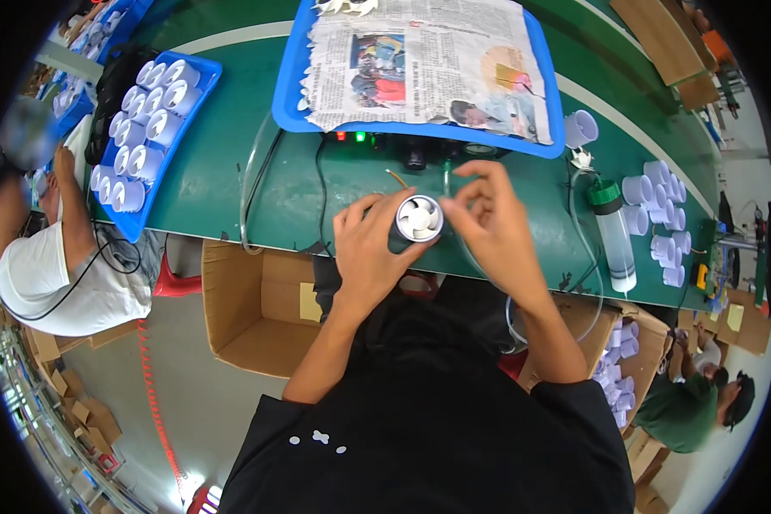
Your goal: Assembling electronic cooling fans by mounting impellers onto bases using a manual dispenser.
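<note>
My left hand [370, 248] is wrapped round a small white cylindrical fan [420, 219], holding it just above the green table's near edge. Its round face points up, showing white curved blades around a hub. A short, thin wire [397, 178] shows just beyond the fan. Close to the fan's right side is my right hand [495, 227], fingers bent and apart, with nothing visible in them. The thumb side is slightly blurred, and I cannot tell whether it touches the fan's rim.
A blue tray [284, 111] bears newspaper; white cups fill another blue tray [199, 94] at left. Right stand a green-capped dispensing syringe [612, 244] with a tube, a white fan blade [582, 160] and more white cups [657, 201]. Cardboard boxes [240, 300] sit below the edge. People work on both sides.
</note>
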Tool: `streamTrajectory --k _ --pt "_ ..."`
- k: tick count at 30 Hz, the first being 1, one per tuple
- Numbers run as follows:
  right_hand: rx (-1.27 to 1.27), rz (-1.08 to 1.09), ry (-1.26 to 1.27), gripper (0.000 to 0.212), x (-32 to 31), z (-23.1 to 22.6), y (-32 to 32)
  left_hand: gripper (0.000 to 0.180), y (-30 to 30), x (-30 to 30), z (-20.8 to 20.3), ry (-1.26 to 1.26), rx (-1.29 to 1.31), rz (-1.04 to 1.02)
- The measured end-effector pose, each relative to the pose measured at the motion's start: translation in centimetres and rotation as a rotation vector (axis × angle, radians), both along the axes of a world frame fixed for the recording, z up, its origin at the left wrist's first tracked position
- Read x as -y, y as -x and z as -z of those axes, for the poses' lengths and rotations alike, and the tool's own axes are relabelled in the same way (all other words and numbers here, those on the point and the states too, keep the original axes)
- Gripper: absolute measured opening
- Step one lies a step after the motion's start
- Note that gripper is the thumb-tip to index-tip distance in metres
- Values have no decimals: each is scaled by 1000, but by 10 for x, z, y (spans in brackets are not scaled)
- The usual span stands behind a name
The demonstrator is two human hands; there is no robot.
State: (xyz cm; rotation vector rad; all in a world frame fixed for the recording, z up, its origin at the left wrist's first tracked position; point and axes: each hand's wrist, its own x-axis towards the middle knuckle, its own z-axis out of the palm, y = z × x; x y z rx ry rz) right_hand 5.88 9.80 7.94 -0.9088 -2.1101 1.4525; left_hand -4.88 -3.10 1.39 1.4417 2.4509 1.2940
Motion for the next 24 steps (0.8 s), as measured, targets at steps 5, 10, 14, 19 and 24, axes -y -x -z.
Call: streamTrajectory --k 5,10,14,19,24 --pt "62 -211 -170 11 -7 -7 -9 62 -2 -2 3 -26 11 5" --pt "240 -285 -623 24 2 -10 9 62 -1 2 4 1 -39 1" --pt "-89 -114 -486 28 1 -15 12 62 -1 3 5 -11 -31 -9" --pt "10 -236 -432 28 -2 2 8 60 -3 -1 5 -23 -9 0" --pt "-21 -248 -544 37 11 -25 9 63 -1 -1 10 -18 -31 -9"
